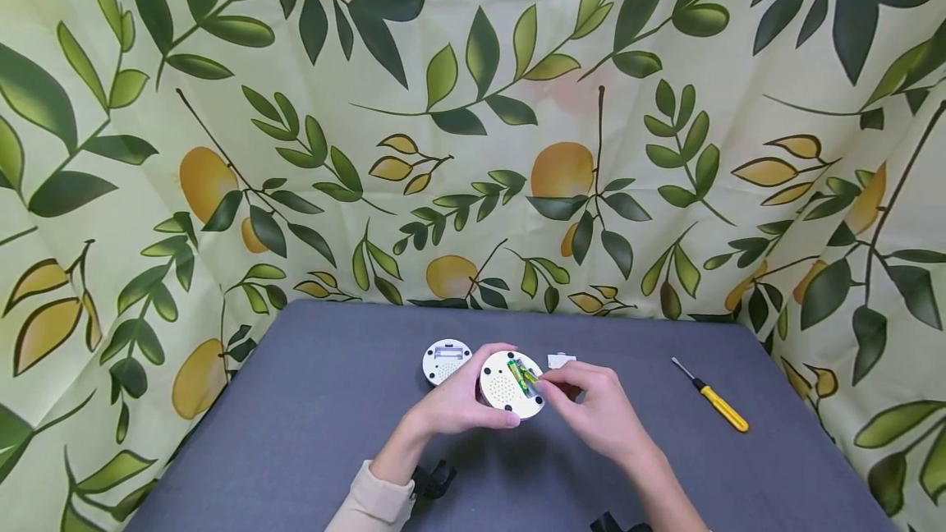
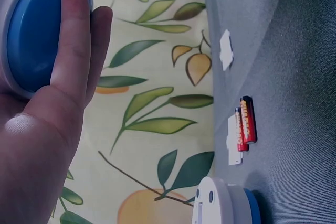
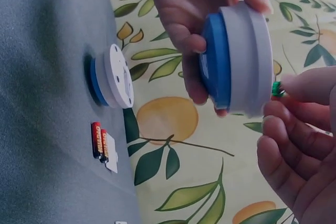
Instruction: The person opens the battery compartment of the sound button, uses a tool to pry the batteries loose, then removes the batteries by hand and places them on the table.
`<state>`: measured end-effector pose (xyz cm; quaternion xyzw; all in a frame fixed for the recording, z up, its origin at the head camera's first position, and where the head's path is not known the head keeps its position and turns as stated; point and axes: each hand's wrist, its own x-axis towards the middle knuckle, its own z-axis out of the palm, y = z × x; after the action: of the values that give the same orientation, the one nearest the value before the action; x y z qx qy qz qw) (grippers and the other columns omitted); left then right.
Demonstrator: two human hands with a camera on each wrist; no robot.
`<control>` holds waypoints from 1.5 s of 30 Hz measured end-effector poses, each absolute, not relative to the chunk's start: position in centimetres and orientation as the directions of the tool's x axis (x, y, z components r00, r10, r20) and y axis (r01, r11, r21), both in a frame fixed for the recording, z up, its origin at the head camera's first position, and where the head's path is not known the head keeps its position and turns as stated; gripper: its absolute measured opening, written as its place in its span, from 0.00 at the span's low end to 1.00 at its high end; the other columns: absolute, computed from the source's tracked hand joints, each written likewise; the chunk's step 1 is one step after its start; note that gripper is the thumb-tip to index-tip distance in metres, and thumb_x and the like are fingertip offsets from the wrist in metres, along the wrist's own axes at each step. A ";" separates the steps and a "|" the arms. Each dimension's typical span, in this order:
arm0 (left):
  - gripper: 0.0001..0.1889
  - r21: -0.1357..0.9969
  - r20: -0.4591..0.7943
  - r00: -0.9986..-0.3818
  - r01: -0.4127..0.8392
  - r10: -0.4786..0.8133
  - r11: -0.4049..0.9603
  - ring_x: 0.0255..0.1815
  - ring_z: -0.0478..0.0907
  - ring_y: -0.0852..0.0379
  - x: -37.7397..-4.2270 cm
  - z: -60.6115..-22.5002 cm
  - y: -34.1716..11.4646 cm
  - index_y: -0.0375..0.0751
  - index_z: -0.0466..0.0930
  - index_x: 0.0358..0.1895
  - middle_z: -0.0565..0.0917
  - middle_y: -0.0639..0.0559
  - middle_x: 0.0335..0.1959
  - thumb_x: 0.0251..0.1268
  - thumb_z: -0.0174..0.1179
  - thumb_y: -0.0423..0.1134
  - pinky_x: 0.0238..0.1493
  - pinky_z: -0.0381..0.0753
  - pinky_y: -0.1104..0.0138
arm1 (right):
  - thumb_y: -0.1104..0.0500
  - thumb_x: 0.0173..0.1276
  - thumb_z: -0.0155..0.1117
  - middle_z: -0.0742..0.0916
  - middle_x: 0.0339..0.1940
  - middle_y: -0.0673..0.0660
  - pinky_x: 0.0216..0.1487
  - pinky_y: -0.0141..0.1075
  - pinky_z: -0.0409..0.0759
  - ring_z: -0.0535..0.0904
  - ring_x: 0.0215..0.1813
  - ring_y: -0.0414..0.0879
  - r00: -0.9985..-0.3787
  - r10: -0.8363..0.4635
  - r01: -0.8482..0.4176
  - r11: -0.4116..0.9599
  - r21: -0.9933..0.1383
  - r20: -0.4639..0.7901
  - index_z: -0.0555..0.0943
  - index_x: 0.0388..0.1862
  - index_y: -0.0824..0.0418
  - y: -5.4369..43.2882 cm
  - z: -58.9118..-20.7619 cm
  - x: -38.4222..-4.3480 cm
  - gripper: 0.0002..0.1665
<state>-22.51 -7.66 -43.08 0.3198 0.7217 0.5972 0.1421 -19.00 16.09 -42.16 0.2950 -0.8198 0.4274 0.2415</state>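
My left hand [image 1: 460, 402] grips a round white-and-blue device [image 1: 502, 388] by its rim, raised above the table. Its white underside, with small holes and dark feet, faces up toward the head camera; the blue dome [image 3: 217, 61] points away from it. A green battery [image 1: 516, 376] lies in the long battery compartment. At the compartment, thumb and fingertips of my right hand [image 1: 597, 410] pinch a second green battery [image 3: 276, 88], partly hidden by the fingers and tilted in the head view.
A similar round device [image 1: 447, 368] rests underside up at the back. Two red-and-black batteries [image 2: 245, 121] lie by a white cover [image 2: 232, 153], and another small white cover [image 2: 226, 50] lies apart. A yellow-handled screwdriver [image 1: 720, 407] is on the right. Patterned cloth [image 1: 488, 187] hangs behind the table.
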 end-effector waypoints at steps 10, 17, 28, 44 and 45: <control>0.46 0.957 0.174 -0.761 0.280 0.625 0.074 0.46 0.80 0.57 -22.6 -43.2 -7.7 0.41 0.58 0.74 0.77 0.48 0.53 0.54 0.75 0.35 0.47 0.81 0.67 | 0.72 0.54 0.75 0.80 0.27 0.39 0.26 0.27 0.75 0.72 0.27 0.31 -0.706 -0.272 -0.667 0.565 -0.486 0.654 0.88 0.32 0.59 15.2 -42.1 -18.6 0.10; 0.47 0.958 0.165 -0.763 0.274 0.625 0.080 0.46 0.80 0.57 -22.5 -43.1 -7.7 0.37 0.56 0.76 0.78 0.48 0.52 0.54 0.75 0.36 0.46 0.81 0.68 | 0.69 0.55 0.78 0.79 0.27 0.38 0.28 0.28 0.75 0.72 0.28 0.31 -0.741 -0.273 -0.632 0.591 -0.501 0.613 0.89 0.35 0.59 15.1 -41.8 -18.2 0.10; 0.47 0.952 0.173 -0.773 0.290 0.610 0.098 0.47 0.79 0.57 -22.4 -43.1 -7.5 0.41 0.59 0.75 0.77 0.48 0.53 0.52 0.76 0.36 0.47 0.81 0.67 | 0.68 0.53 0.80 0.80 0.25 0.38 0.27 0.28 0.74 0.71 0.27 0.31 -0.781 -0.211 -0.565 0.641 -0.520 0.588 0.90 0.31 0.58 14.6 -41.7 -18.1 0.09; 0.46 0.955 0.180 -0.773 0.285 0.608 0.079 0.48 0.79 0.56 -22.5 -43.2 -7.5 0.43 0.59 0.74 0.76 0.48 0.56 0.52 0.76 0.36 0.48 0.81 0.67 | 0.73 0.54 0.75 0.86 0.28 0.43 0.29 0.29 0.80 0.78 0.28 0.32 -0.736 -0.156 -0.611 0.574 -0.546 0.659 0.89 0.34 0.60 15.7 -41.5 -18.5 0.11; 0.46 0.955 0.179 -0.773 0.285 0.608 0.081 0.48 0.79 0.56 -22.5 -43.2 -7.5 0.43 0.59 0.74 0.76 0.48 0.56 0.52 0.76 0.36 0.48 0.81 0.67 | 0.73 0.55 0.75 0.87 0.29 0.44 0.29 0.30 0.81 0.79 0.28 0.33 -0.757 -0.145 -0.594 0.556 -0.581 0.637 0.89 0.35 0.60 15.8 -41.5 -18.5 0.11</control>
<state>-22.47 -7.50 -43.17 0.3088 0.7228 0.6035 0.1339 -18.54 15.83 -41.47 0.2200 -0.8398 0.4165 0.2700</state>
